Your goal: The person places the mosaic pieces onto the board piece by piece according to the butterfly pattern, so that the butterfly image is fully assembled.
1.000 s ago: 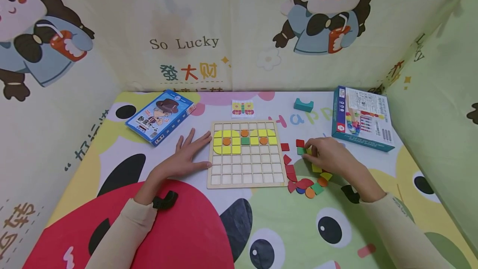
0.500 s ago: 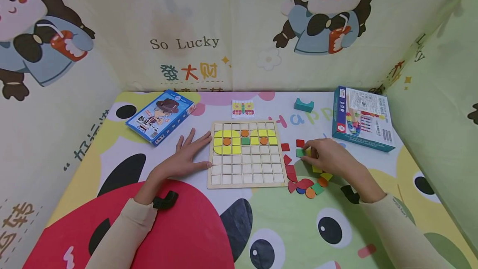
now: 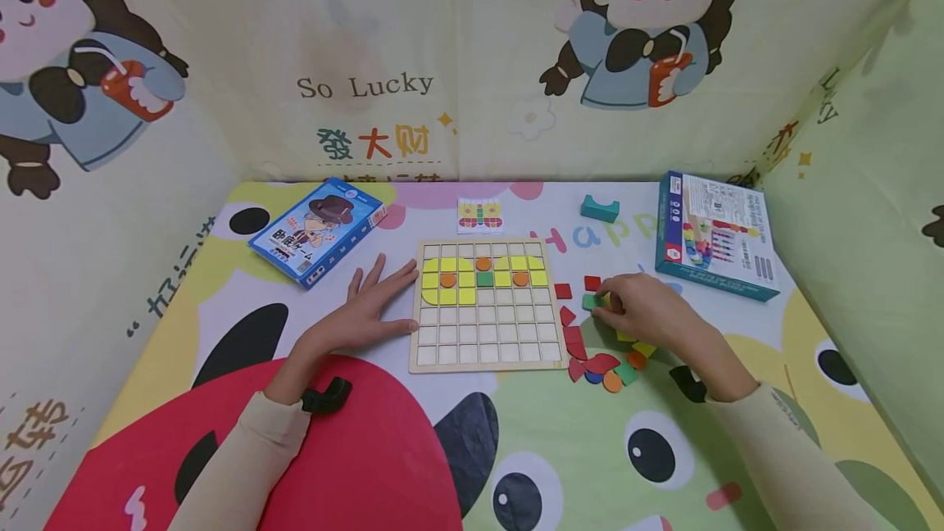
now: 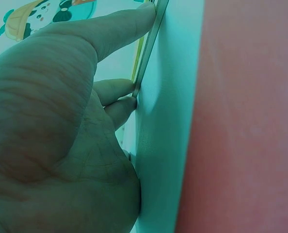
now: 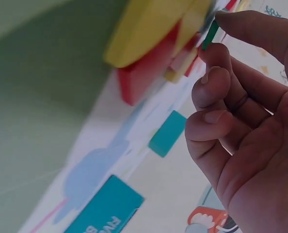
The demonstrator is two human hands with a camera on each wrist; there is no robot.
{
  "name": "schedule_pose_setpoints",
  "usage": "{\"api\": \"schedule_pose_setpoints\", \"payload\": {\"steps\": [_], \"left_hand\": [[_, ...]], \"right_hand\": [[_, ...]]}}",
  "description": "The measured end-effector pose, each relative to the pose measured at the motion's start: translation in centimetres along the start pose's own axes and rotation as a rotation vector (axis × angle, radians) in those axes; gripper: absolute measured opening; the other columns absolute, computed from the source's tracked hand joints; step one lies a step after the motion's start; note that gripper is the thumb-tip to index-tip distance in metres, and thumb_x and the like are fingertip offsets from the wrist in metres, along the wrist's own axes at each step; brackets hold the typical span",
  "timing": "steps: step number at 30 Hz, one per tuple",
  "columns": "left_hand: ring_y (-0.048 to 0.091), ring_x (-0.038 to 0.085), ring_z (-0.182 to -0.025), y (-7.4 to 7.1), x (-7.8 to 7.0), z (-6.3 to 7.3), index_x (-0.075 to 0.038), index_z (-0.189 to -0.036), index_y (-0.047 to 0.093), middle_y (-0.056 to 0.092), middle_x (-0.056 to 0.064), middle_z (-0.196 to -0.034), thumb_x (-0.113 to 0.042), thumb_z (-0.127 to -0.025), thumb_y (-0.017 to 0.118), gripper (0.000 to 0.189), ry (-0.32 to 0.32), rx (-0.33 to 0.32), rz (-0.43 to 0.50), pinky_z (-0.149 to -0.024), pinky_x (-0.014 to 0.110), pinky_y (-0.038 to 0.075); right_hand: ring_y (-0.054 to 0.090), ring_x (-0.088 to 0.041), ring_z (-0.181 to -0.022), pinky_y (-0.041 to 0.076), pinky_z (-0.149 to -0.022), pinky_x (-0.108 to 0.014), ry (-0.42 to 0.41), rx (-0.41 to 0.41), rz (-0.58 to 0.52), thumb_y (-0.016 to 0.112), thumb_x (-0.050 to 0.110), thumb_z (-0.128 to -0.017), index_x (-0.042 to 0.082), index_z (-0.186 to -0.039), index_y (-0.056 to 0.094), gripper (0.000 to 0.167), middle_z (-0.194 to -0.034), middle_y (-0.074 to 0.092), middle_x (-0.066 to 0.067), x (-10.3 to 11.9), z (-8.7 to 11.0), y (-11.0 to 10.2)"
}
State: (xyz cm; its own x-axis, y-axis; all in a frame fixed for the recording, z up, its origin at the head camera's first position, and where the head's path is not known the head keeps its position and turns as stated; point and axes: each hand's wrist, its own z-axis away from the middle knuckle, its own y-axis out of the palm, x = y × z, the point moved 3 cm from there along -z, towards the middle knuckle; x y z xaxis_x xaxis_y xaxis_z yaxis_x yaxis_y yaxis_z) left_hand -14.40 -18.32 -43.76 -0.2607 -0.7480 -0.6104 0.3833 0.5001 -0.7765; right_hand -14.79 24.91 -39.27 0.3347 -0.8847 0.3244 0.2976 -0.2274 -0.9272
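In the head view, a wooden grid board (image 3: 487,333) bears yellow tiles (image 3: 447,296), orange round tiles and one green square tile (image 3: 483,278) in its upper rows. My left hand (image 3: 366,314) lies at its left edge, fingers spread, with the fingertips and thumb touching the frame. To the right of the board, my right hand (image 3: 653,310) pinches a green square tile (image 5: 211,35) between thumb and index finger, low over the loose tiles. Its other fingers curl in toward the palm in the right wrist view. Part of the yellow tiles is hidden under this hand.
Loose red tiles (image 3: 574,336), an orange disc (image 3: 612,382) and other pieces lie right of the board. Behind it sits a butterfly pattern card (image 3: 479,215), with a teal notched block (image 3: 600,207) further right. A blue box (image 3: 317,229) and a teal-edged box (image 3: 719,232) flank them.
My right hand has shifted slightly left with the green square tile in its pinch. The left hand and the board stay where they were.
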Motion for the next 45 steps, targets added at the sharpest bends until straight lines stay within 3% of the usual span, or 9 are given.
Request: {"api": "schedule_pose_setpoints", "payload": {"steps": [7,17,24,35,45], "left_hand": [[-0.014,0.039,-0.167,0.0,0.0,0.0,-0.023,-0.169,0.03,0.02,0.002,-0.18,-0.044,-0.092,0.078,0.093,-0.002,-0.003,0.0,-0.129,0.07,-0.015],[-0.014,0.039,-0.167,0.0,0.0,0.0,-0.023,-0.169,0.03,0.021,0.002,-0.18,-0.044,-0.091,0.078,0.094,-0.008,-0.002,0.006,-0.129,0.07,-0.015],[-0.014,0.039,-0.167,0.0,-0.1,0.0,-0.023,-0.169,0.03,0.02,0.002,-0.18,-0.044,-0.091,0.078,0.094,-0.013,-0.002,-0.001,-0.129,0.071,-0.015],[-0.015,0.039,-0.167,0.0,-0.2,0.0,-0.022,-0.169,0.03,0.02,0.002,-0.18,-0.043,-0.091,0.078,0.094,-0.013,-0.001,0.007,-0.129,0.071,-0.016],[-0.015,0.04,-0.167,-0.1,-0.2,0.0,-0.02,-0.168,0.031,0.021,0.003,-0.18,-0.043,-0.092,0.078,0.093,-0.001,-0.003,0.011,-0.129,0.071,-0.016]], "right_hand": [[0.057,-0.015,-0.075,0.048,-0.064,-0.026,-0.035,-0.037,0.016,0.081,0.027,-0.093,0.007,-0.119,0.078,0.033,-0.083,0.069,0.001,2.3,-1.4,-0.4],[0.055,-0.014,-0.073,0.045,-0.06,-0.025,-0.147,-0.047,0.052,0.08,0.031,-0.095,0.009,-0.119,0.077,0.033,-0.075,0.061,0.002,8.5,-4.8,1.1],[0.055,-0.015,-0.074,0.043,-0.061,-0.024,-0.194,-0.031,0.098,0.081,0.034,-0.094,0.012,-0.118,0.078,0.033,-0.074,0.06,0.002,11.4,-6.8,2.1],[0.058,-0.014,-0.076,0.045,-0.061,-0.023,-0.203,-0.022,0.134,0.081,0.034,-0.093,0.013,-0.119,0.079,0.033,-0.086,0.07,0.002,12.8,-7.7,3.0],[0.057,-0.014,-0.074,0.044,-0.06,-0.023,-0.204,-0.049,0.142,0.082,0.033,-0.093,0.014,-0.117,0.079,0.031,-0.085,0.068,0.001,13.1,-7.7,2.9]]}}
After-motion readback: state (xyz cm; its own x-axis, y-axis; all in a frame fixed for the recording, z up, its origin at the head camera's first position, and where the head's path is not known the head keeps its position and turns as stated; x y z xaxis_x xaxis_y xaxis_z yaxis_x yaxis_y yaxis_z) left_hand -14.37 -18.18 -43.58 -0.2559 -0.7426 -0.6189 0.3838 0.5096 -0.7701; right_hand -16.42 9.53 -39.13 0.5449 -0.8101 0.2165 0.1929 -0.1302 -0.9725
